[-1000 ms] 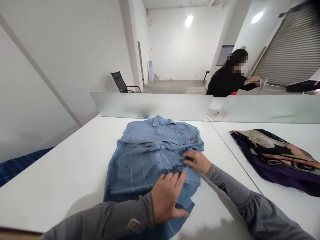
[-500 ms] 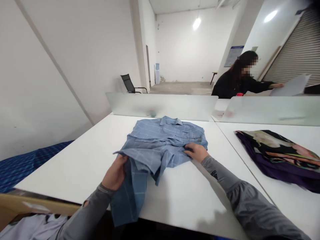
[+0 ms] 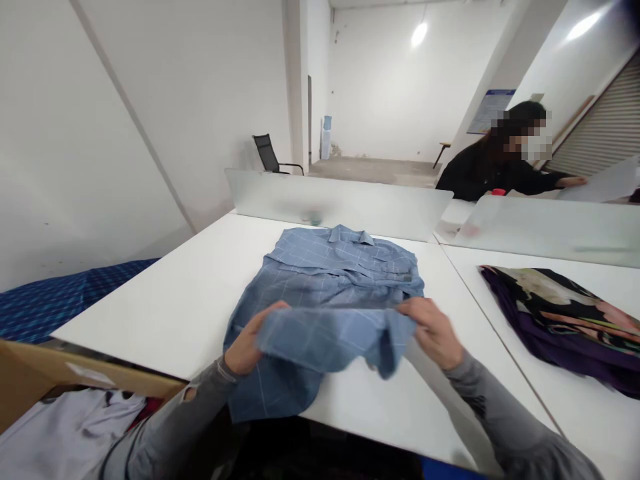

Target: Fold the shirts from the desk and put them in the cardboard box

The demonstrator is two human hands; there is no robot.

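A blue checked shirt (image 3: 300, 283) lies on the white table (image 3: 200, 293), its collar toward the frosted divider. Part of its near end is lifted and stretched between both hands, slightly blurred. My left hand (image 3: 253, 340) is closed on one end of that raised cloth, and my right hand (image 3: 433, 330) pinches the other end. Below the left hand, a fold of the shirt hangs over the table's front edge. Some fingertips are hidden by the fabric.
Folded dark floral and purple cloth (image 3: 565, 327) lies on the right-hand table. Frosted dividers (image 3: 340, 203) run along the back. A cardboard box (image 3: 30, 380) with a pale garment (image 3: 70, 427) stands lower left, near blue cloth (image 3: 75, 293). Beyond the divider, a person (image 3: 490, 163) holds a white sheet.
My right hand has come nearer and now lifts the shirt's lower part, which was draped loosely before. The left hand has shifted slightly right. The view has turned a little left.
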